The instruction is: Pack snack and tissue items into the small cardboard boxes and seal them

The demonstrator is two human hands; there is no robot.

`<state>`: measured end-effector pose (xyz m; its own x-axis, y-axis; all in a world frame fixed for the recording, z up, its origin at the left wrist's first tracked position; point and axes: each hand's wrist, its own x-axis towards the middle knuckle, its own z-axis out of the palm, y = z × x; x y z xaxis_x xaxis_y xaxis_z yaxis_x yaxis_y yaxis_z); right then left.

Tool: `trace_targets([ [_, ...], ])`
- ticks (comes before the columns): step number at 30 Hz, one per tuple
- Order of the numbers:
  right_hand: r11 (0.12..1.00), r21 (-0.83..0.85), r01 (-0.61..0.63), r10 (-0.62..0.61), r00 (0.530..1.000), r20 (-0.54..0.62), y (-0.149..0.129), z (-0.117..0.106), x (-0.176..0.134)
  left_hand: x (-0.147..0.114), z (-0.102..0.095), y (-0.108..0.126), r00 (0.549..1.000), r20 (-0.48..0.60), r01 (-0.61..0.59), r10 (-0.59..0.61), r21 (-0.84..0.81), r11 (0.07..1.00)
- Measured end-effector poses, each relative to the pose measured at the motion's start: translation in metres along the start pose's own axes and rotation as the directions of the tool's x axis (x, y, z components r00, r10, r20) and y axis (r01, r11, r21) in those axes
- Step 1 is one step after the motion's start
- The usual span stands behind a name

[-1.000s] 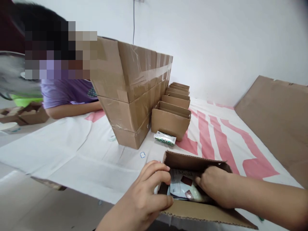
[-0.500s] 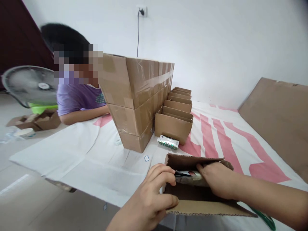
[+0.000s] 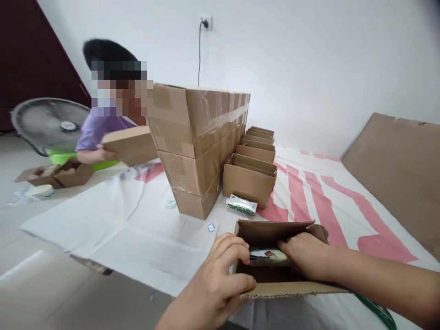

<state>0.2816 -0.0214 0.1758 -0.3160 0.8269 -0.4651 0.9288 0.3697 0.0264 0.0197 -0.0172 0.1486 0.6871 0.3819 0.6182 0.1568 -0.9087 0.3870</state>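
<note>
Left hand (image 3: pixel 223 275) holds open carton (image 3: pixel 270 232) by its 9 o'clock end, thumb and fingers spread apart. Packet (image 3: pixel 270 257) lies inside, at 9 o'clock of right hand (image 3: pixel 304 254), just beside the thumb (fingers partly hidden; cannot tell whether they grip).

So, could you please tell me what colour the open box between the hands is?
The open box is brown, as the head view shows.
</note>
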Motion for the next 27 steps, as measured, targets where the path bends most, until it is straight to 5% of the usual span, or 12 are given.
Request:
trace_targets([
  [7, 0.994, 0.11, 0.023, 0.009, 0.958, -0.288, 0.002, -0.039, -0.017, -0.013, -0.011, -0.02, 0.991, -0.075, 0.121, -0.115, 0.077, 0.99],
  [13, 0.784, 0.589, 0.193, 0.238, 0.784, -0.573, 0.031, -0.061, -0.025, -0.024, -0.001, -0.067, 0.936, -0.305, 0.254, -0.177, 0.235, 0.938],
  [16, 0.617, 0.737, 0.276, 0.41, 0.687, -0.6, 0.049, -0.057, -0.018, -0.025, 0.014, -0.086, 0.882, -0.432, 0.324, -0.19, 0.261, 0.909],
  [20, 0.456, 0.827, 0.329, 0.551, 0.625, -0.553, 0.061, -0.053, -0.015, -0.018, 0.034, -0.093, 0.796, -0.574, 0.381, -0.195, 0.224, 0.897],
  [24, 0.42, 0.845, 0.331, 0.634, 0.559, -0.534, 0.069, -0.05, -0.015, -0.01, 0.044, -0.077, 0.731, -0.672, 0.357, -0.119, 0.227, 0.906],
  [27, 0.447, 0.823, 0.35, 0.626, 0.535, -0.567, 0.076, -0.05, -0.014, -0.007, 0.04, -0.056, 0.751, -0.654, 0.304, -0.094, 0.215, 0.928],
])
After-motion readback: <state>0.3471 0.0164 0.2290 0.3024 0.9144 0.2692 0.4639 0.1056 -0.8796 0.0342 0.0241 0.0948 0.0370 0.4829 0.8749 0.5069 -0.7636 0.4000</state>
